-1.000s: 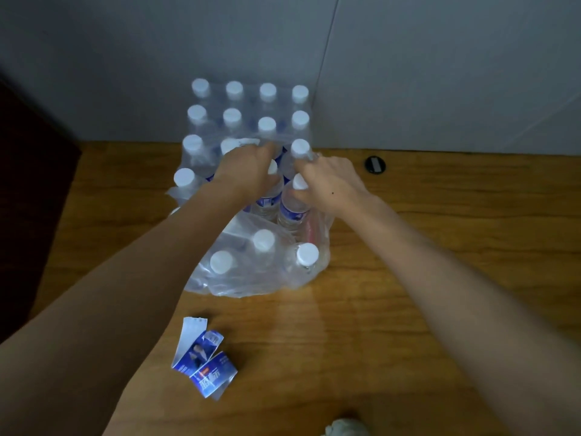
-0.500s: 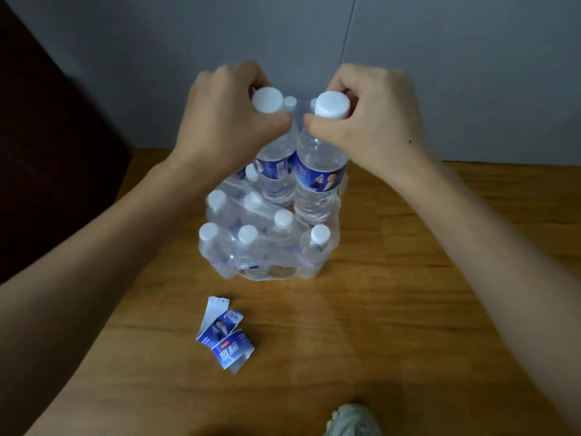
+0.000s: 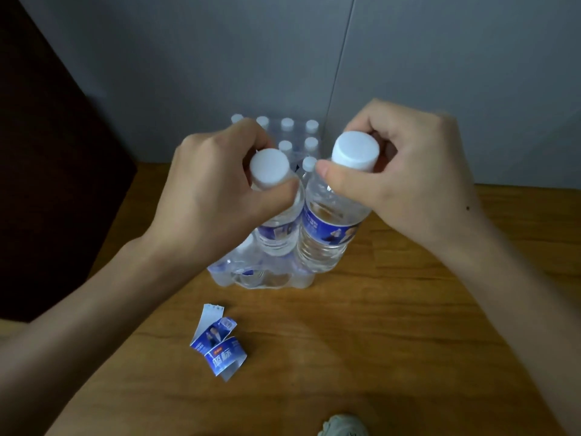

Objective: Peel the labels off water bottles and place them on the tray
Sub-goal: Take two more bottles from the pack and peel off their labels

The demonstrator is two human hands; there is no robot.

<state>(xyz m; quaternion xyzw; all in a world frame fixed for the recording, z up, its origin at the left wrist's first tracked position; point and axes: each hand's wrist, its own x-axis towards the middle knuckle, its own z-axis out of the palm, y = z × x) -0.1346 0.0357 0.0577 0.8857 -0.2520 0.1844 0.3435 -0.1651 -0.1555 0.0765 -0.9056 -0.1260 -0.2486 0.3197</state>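
Water bottles: two held up in the air above the wrapped pack, side by side and nearly touching, caps toward the camera.
Left bottle [image 3: 278,228]: clear, white cap, blue label around the middle still on; body partly hidden behind the left hand.
Right bottle [image 3: 327,234]: clear, white cap, blue label with a printed figure still on; its base hangs just over the front edge of the pack.
Left hand [image 3: 217,196]: closed around the neck of the left bottle just under the cap, thumb across the front.
Right hand [image 3: 405,180]: closed around the neck of the right bottle, thumb tip pressed below the cap, fingers curled behind.
Pack [image 3: 261,275]: bottles in clear shrink wrap, standing on the surface below the hands; wrap looks loose and crumpled at the front. Rows of white caps show behind the hands, near the wall.
Peeled labels [image 3: 218,344]: a small curled heap of blue and white strips lying on the surface in front of the pack, apart from it.
Surface [image 3: 424,325]: brown wood grain, running back to the wall.
Wall [image 3: 440,73]: grey panels with a vertical seam.
Left edge: a dark panel [image 3: 47,184], detail lost in shadow.
Bottom edge: toe of a pale shoe [image 3: 344,426] just in view.
Tray: cannot tell where it is.
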